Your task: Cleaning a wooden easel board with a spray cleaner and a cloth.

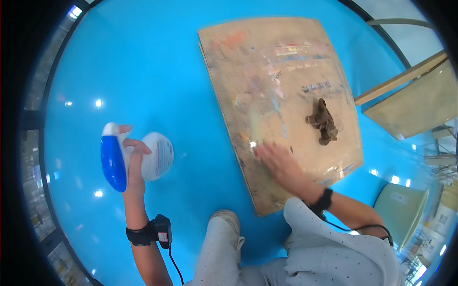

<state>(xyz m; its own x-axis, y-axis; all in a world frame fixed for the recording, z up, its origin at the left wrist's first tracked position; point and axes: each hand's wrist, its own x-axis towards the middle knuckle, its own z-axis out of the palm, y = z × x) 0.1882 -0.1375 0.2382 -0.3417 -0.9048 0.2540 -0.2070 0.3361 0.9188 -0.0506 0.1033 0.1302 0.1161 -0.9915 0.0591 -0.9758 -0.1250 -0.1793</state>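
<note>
My left hand (135, 157) grips the neck and trigger of a white plastic spray bottle (157, 157) with a blue-and-white sprayer head (113, 162). The bottle is held over the blue floor, left of a large wooden board (304, 150). Old paint stains mark the board's surface, and a second edge shows beneath its left side. My right hand (281, 164), blurred, is palm-down at the board's lower left part, beside a small bright shiny patch. Whether anything lies under its palm cannot be seen. A crumpled brown cloth (323, 123) rests on the board's right half.
Glossy blue floor (143, 71) surrounds the board. At right are a wooden bar (400, 78), a tilted panel (415, 103) and a pale green chair or bin (399, 211). My legs (218, 246) are at the board's near edge. Cables run from both wrist straps.
</note>
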